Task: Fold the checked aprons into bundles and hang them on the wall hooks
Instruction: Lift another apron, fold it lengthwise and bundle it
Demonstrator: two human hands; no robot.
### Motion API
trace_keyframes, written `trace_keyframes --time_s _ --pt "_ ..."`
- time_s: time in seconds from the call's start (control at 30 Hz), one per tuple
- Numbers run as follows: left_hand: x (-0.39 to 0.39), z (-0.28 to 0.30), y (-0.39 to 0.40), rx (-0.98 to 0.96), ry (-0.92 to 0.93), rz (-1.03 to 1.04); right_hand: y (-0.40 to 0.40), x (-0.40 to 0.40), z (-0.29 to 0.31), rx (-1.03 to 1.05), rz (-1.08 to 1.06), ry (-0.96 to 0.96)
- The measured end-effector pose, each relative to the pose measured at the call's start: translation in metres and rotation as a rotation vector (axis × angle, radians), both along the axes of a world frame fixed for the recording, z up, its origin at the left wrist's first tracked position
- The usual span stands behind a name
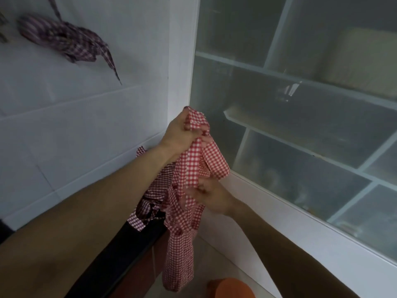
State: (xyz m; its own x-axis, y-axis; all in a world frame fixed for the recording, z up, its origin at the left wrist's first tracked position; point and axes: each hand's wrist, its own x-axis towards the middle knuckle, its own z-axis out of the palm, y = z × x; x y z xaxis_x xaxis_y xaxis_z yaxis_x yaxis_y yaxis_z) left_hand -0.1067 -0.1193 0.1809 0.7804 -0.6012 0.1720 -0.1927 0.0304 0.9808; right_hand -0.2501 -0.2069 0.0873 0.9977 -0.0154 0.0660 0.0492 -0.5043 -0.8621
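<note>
Red-and-white checked apron (194,168): held in the air in front of the corner where the white wall meets the glass cabinet, its upper end bunched, its lower length hanging down toward the floor.

Left hand (180,132): raised, fingers clenched round the apron's gathered top edge; a fold of cloth stands up above the knuckles.

Right hand (209,195): lower, against the middle of the hanging cloth. It is blurred; fingers appear loosely spread on the fabric, but whether they pinch it cannot be told.

Darker maroon checked apron (154,196): crumpled heap directly behind and below the red one, lying on a dark ledge (129,250) that runs along the wall beneath the left forearm. The left forearm crosses in front of part of this heap.

Bundled maroon apron (62,38): already hanging high on the white wall (86,117) at upper left, a strap tail trailing down to the right. Its hook is not visible.

Hooks (3,29): grey shapes at the far left edge, blurred and cut off.

Glass-fronted cabinet (300,104): fills the right side, frosted panes with white shelves behind; contents are dim and indistinct. Its white frame stands just beside the held apron.

Orange object (232,288): at the bottom edge, below the hanging cloth; identity unclear.
</note>
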Motion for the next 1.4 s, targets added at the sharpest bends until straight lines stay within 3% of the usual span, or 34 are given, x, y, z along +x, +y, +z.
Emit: trace_keyframes --time_s 0.13,0.2,0.3,0.4,0.5,0.67,0.83,0.93,1.0,1.1,1.2,1.27,1.4 --pt "0.026 0.002 0.015 -0.052 0.19 0.048 -0.012 -0.014 -0.011 -0.14 0.125 0.366" --pt "0.035 -0.001 0.021 -0.164 0.332 0.075 -0.017 -0.022 -0.004 -0.143 0.155 0.419" --pt "0.028 -0.014 0.021 -0.112 0.495 0.009 -0.013 -0.022 0.019 0.026 0.074 0.246" --pt "0.005 -0.03 0.017 0.078 0.644 -0.275 -0.006 -0.01 0.038 0.378 -0.122 0.075" --pt "-0.016 -0.03 0.016 0.08 0.708 -0.424 0.002 0.001 0.058 0.549 -0.194 -0.025" --pt "-0.019 -0.017 0.017 0.0 0.704 -0.554 0.001 0.005 0.074 0.526 -0.198 -0.043" --pt "-0.016 -0.012 0.014 0.159 0.384 -0.436 -0.006 0.003 0.065 0.425 -0.206 -0.013" --pt "-0.015 -0.012 0.013 0.274 0.216 -0.369 -0.015 -0.008 0.047 0.372 -0.208 0.094" --pt "-0.016 -0.007 0.015 0.275 0.245 -0.39 -0.023 -0.013 0.017 0.306 -0.425 0.211" --pt "-0.017 -0.004 0.013 0.236 0.288 -0.405 -0.031 -0.024 -0.044 0.232 -0.628 0.567" --pt "-0.018 -0.001 0.008 0.185 0.3 -0.366 -0.031 -0.037 -0.095 0.465 -0.512 0.955" --pt "-0.02 0.001 0.005 0.141 0.315 -0.349 -0.029 -0.037 -0.119 0.713 -0.47 1.095" --pt "-0.023 0.001 0.0 0.111 0.312 -0.345 -0.01 -0.031 -0.147 1.182 -0.505 0.984"
